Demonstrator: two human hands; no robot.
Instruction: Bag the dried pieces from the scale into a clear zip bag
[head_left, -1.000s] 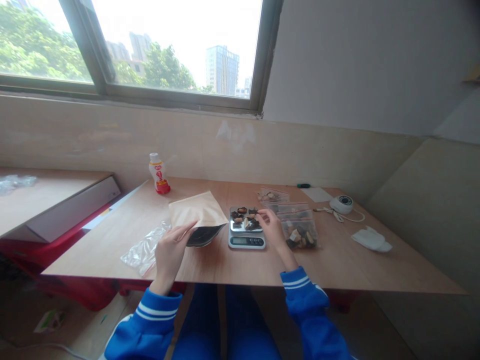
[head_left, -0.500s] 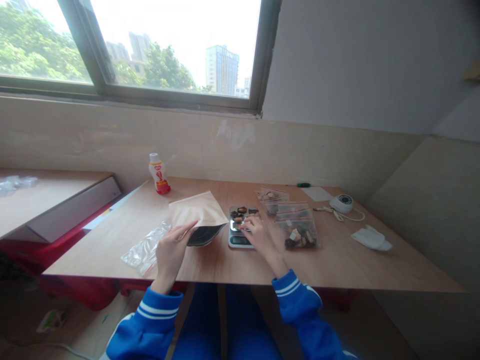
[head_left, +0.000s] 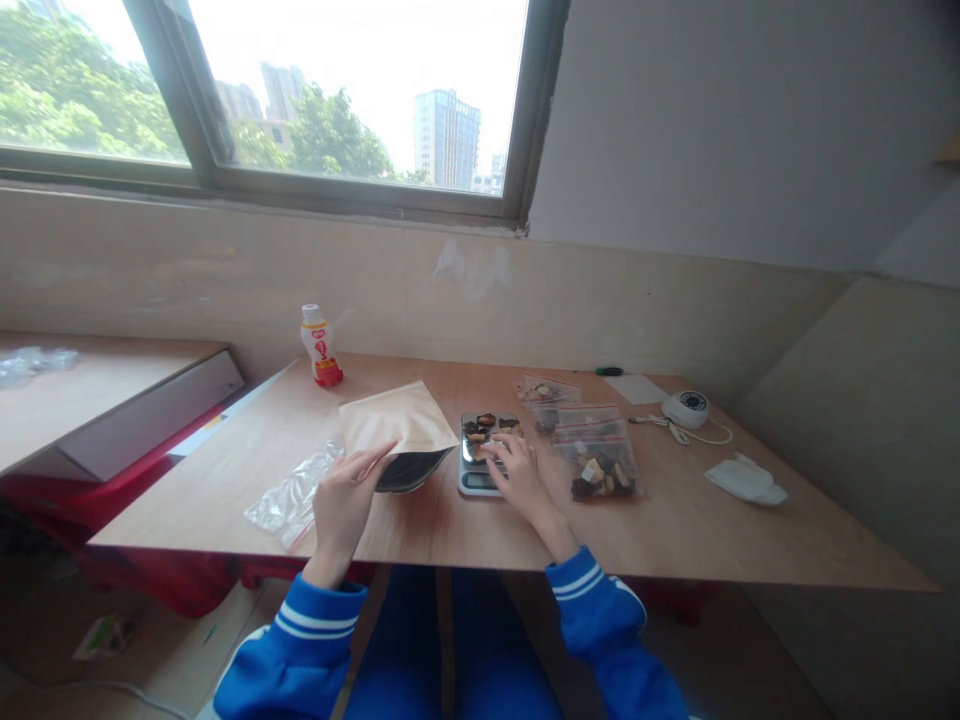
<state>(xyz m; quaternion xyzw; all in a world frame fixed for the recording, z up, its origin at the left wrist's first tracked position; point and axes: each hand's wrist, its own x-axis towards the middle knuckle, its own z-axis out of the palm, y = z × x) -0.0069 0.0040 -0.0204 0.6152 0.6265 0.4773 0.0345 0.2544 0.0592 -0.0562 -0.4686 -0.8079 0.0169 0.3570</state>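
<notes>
My left hand (head_left: 349, 500) grips the near edge of a tan paper bag (head_left: 397, 415), thumb and fingers closed on it. The bag lies flat, its mouth gaping toward me with a dark lining. Right beside it stands a small digital scale (head_left: 480, 483). Dark and pale dried mushroom pieces (head_left: 486, 420) are spread on its shiny pan. My right hand (head_left: 520, 480) is over the pan's right side, fingertips bent together at a dried piece that they partly hide. The scale's display is too small to read.
Right of the scale lie zip bags (head_left: 604, 465) of dried pieces. A clear plastic bag (head_left: 292, 495) is on the left, a drink bottle (head_left: 322, 350) behind it. A white dome camera (head_left: 685, 407) with its cable and a white tissue (head_left: 746, 480) are at the right.
My right hand has shifted slightly at the pan, its fingers a little raised and bent. The left hand keeps hold of the paper bag. The view has moved very slightly.
</notes>
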